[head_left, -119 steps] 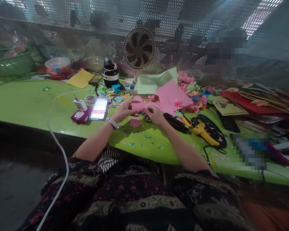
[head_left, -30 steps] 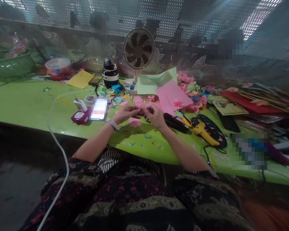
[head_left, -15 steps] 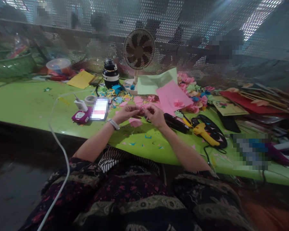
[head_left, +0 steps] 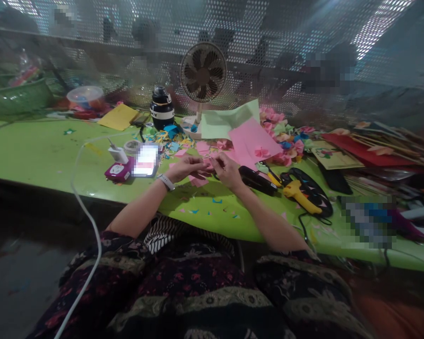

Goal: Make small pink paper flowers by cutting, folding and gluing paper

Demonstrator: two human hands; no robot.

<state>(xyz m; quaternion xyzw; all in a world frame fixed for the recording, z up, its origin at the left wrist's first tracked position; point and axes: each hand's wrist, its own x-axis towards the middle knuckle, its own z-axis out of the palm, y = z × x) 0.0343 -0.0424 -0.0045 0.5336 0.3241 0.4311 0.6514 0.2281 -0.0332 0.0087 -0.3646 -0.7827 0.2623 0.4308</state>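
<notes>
Over the green table (head_left: pixel 38 150), my left hand (head_left: pixel 184 168) and my right hand (head_left: pixel 227 170) meet fingertip to fingertip. Both pinch a small folded piece of pink paper (head_left: pixel 208 163) held between them. My left wrist wears a white watch (head_left: pixel 166 181). Another scrap of pink paper (head_left: pixel 197 181) lies on the table just under my hands. Larger pink sheets (head_left: pixel 252 136) and a pale green sheet (head_left: pixel 226 121) lie behind my hands.
A lit phone (head_left: pixel 145 160) and a white charger cable (head_left: pixel 80 207) sit to the left. A black stapler (head_left: pixel 257 180), a yellow glue gun (head_left: pixel 300 196), paper flowers (head_left: pixel 282 132), a small fan (head_left: pixel 203 75), a dark bottle (head_left: pixel 161 109) and paper scraps crowd the table.
Four seconds ago the pink piece was a wider strip between my hands. It is now folded smaller, and my fingers have shifted slightly while working it. Hands stay in the same spot.
</notes>
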